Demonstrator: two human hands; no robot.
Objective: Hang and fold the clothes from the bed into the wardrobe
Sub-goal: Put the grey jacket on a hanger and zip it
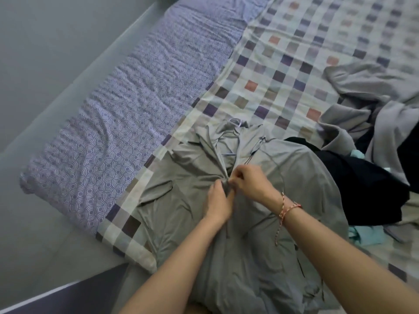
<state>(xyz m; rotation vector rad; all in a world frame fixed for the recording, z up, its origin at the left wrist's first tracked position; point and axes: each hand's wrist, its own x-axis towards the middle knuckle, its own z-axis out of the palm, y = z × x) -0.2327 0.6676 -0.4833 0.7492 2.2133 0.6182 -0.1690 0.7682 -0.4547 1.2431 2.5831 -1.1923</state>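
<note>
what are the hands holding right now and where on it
The left hand and right hand both pinch the grey jacket at its front closure, mid-chest below the collar. Zip or button cannot be told.

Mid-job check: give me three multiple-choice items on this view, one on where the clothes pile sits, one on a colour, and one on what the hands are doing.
1. Where is the pile of loose clothes relative to the grey jacket?
A. To its right, on the checked sheet
B. To its left
C. On top of it

2. What colour is the cord bracelet on the right wrist?
A. Blue
B. Black
C. Red and pale

3. What are the left hand and right hand doing?
A. Both lie flat and open
B. Both pinch the jacket's front at its middle
C. One pinches, one hangs idle

Answers:
1. A: the pile lies on the sheet beyond the jacket's right edge.
2. C: red and pale strands show at the wrist.
3. B: the fingertips of both hands meet on gathered cloth.
</note>
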